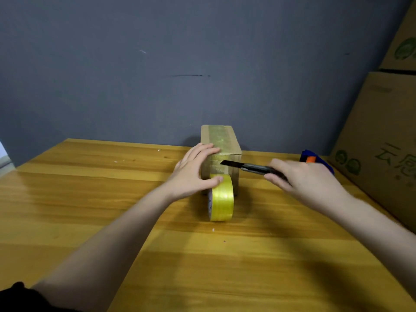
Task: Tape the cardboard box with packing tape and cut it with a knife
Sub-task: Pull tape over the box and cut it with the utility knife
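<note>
Wooden table (pixel 90 199), left grip (pixel 193 170) spread on taped box (pixel 221 149), right grip (pixel 301 179) clenching knife (pixel 245 166), carton (pixel 382 140) lettering "云".

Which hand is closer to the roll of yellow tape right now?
Left. The left hand has its thumb touching the top of the tape roll while its fingers rest on the cardboard box. The right hand holds the knife, above and to the roll's right.

Dim, soft shadows, warped edges.

knife handle (pixel 273 171) inside right hand (pixel 308 179)
</note>
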Tool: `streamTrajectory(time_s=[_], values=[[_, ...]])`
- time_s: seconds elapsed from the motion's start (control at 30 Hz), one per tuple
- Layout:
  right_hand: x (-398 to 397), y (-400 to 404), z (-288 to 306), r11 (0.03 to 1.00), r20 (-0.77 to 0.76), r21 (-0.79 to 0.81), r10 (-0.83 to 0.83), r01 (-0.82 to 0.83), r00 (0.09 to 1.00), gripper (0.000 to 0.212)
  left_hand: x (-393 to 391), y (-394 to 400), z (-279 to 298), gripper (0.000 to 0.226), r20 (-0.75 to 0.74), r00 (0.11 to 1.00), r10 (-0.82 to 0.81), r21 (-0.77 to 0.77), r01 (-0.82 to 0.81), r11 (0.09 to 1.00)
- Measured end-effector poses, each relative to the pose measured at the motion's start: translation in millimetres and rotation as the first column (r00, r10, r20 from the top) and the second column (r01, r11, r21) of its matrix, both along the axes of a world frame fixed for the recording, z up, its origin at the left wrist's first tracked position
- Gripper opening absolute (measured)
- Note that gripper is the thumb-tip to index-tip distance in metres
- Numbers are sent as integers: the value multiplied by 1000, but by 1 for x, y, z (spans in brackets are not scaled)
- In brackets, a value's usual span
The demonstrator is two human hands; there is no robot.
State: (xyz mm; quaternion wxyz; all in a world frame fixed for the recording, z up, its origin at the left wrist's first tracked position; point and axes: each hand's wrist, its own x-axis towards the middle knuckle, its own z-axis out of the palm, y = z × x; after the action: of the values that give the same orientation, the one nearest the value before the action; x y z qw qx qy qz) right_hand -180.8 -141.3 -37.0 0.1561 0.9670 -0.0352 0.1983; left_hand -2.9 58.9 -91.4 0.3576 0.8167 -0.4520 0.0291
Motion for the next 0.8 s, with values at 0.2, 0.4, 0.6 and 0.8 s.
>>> streamTrajectory(time_s=[0.2, 0.4, 0.6, 0.8], values=[[23, 10, 20, 940, -25, -284, 190, -189, 982, 45, -1, 1, 1, 74, 11, 1000, 8, 10, -8, 1000], [27, 17, 9, 917, -12, -326, 237, -227, 972, 46, -2, 1, 2, 72, 13, 1000, 12, 22, -12, 1000], [29, 17, 4, 904, 26, -355, 265, -239, 964, 42, -2, 0, 2, 73, 8, 1000, 14, 16, -14, 1000], [31, 20, 1, 910, 28, -358, 234, -209, 972, 29, -4, 0, 3, 73, 9, 1000, 10, 21, -10, 1000]])
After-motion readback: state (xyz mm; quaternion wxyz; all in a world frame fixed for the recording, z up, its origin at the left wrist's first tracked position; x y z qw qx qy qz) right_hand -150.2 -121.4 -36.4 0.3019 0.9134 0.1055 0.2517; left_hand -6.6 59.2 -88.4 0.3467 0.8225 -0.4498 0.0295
